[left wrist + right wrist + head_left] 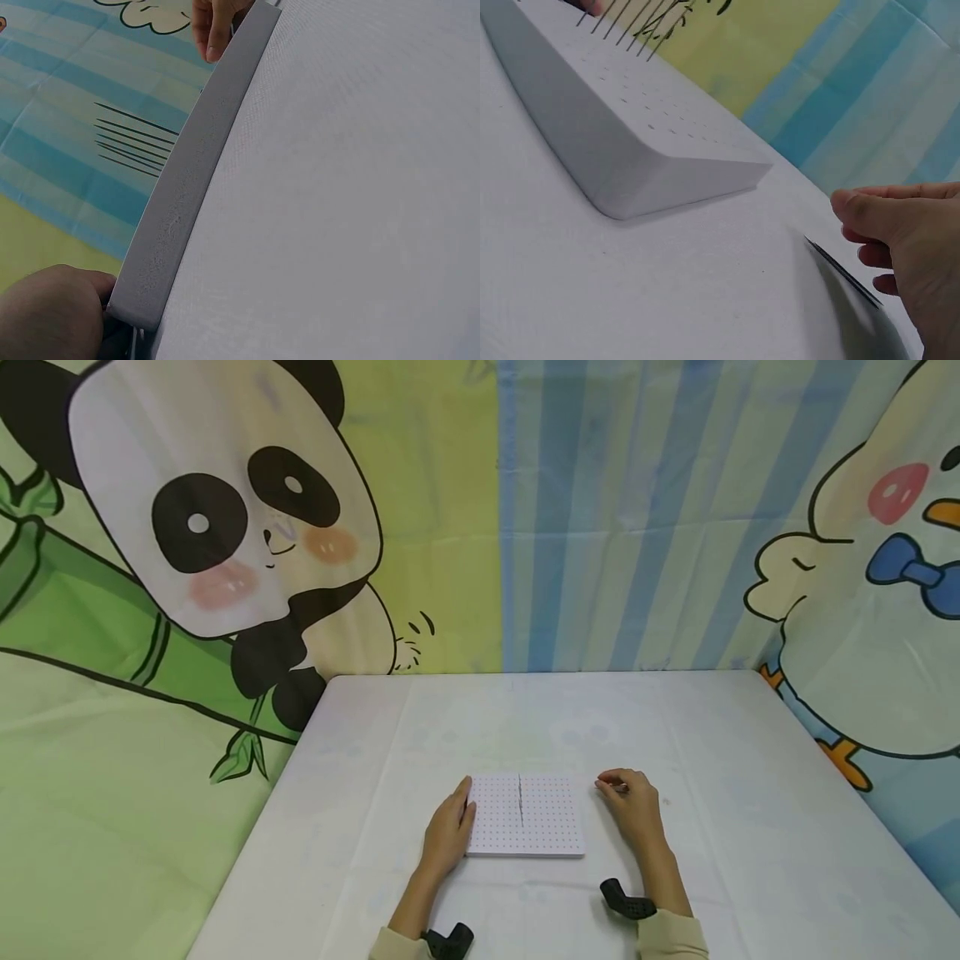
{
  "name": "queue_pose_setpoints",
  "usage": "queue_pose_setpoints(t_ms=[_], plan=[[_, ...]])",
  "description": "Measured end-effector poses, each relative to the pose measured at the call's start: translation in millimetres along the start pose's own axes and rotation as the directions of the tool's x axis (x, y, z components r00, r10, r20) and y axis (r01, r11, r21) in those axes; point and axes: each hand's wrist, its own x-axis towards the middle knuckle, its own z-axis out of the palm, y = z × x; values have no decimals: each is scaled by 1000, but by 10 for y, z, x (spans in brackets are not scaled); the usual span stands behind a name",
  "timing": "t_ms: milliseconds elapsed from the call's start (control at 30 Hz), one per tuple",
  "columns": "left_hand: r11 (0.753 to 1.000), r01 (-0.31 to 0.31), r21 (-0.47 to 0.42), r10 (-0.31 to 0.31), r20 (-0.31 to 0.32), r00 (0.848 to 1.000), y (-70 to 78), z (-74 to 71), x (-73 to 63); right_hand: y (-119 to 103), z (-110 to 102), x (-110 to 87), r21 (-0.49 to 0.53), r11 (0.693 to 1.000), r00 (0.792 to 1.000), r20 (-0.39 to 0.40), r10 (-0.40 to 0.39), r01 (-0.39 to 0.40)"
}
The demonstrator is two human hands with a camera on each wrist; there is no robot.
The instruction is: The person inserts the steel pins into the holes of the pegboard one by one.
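Observation:
A white pegboard [555, 822] full of small holes lies flat on the table. Several thin dark pins [637, 26] stand upright in one row, from its back edge toward its middle. My left hand [448, 828] rests along the board's left edge, fingers fairly straight, thumb at the rim. To the right of the board is my right hand [630, 797], thumb and index fingertips together, other fingers curled. I cannot tell whether a pin is between those fingertips. Thin dark loose pins [844, 274] show just below the curled fingers in the right wrist view.
The white table [712, 760] reaches back to a cloth backdrop [592, 518] with a printed panda and duck. A black wrist camera [626, 906] sits by the right sleeve, another black wrist camera [450, 942] by the left.

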Motion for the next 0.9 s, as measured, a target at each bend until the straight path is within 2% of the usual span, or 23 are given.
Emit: queue_pose_setpoints(t_ms=[267, 467, 900], plan=[[1000, -4, 5, 4, 3, 1000, 5, -3, 2, 96, -44, 5, -65, 998, 999, 36, 28, -25], [1000, -18, -8, 18, -3, 1000, -3, -28, -7, 107, -31, -14, -73, 996, 996, 65, 62, -57], [1000, -9, 5, 9, -7, 1000, 16, -10, -18, 109, -68, -8, -88, 992, 987, 122, 103, -93]])
